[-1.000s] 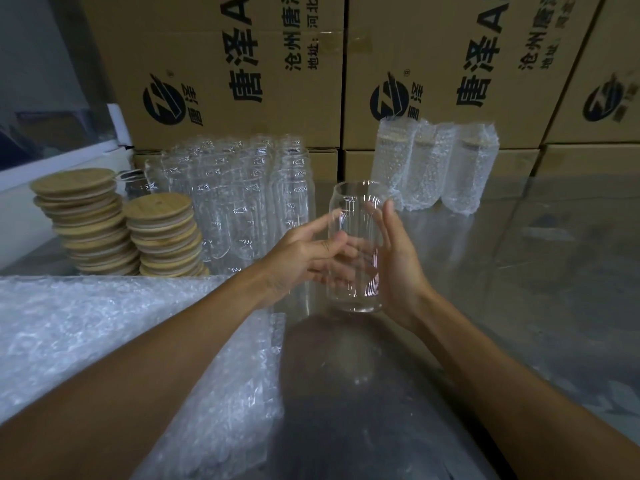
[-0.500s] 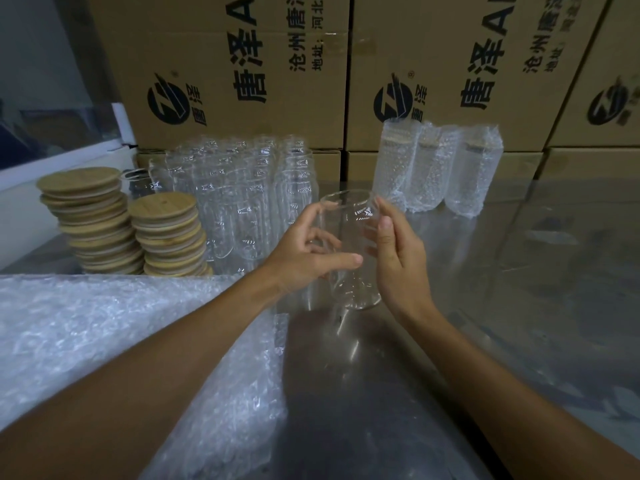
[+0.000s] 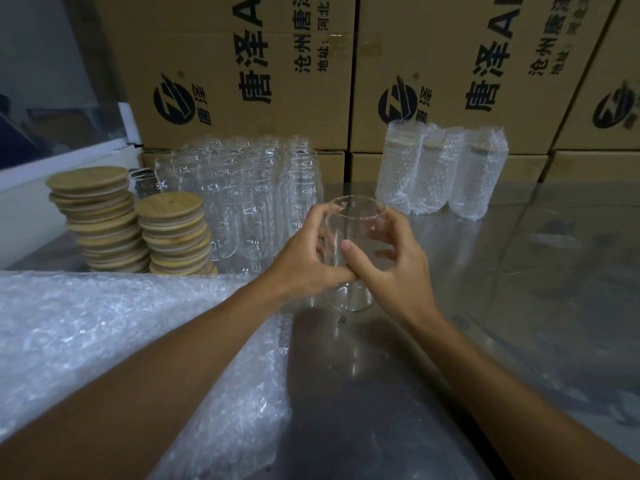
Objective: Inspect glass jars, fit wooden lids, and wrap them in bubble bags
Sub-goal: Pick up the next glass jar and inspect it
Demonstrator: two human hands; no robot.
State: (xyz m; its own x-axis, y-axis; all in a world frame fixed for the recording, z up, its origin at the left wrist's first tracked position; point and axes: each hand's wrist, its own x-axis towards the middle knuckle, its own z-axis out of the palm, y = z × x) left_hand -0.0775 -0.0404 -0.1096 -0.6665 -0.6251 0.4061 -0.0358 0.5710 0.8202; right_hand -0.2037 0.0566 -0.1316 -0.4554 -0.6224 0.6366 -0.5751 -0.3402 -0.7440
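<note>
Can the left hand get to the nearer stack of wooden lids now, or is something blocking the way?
Probably yes, once it lets go. The left hand grips the glass jar together with the right hand. The nearer lid stack stands to its left with its top bare, nothing between them.

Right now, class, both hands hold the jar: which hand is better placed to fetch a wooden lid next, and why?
Probably the left hand. The lid stacks stand on its side of the glass jar, so it need not cross over. The right hand already grips the jar and could keep it upright.
</note>
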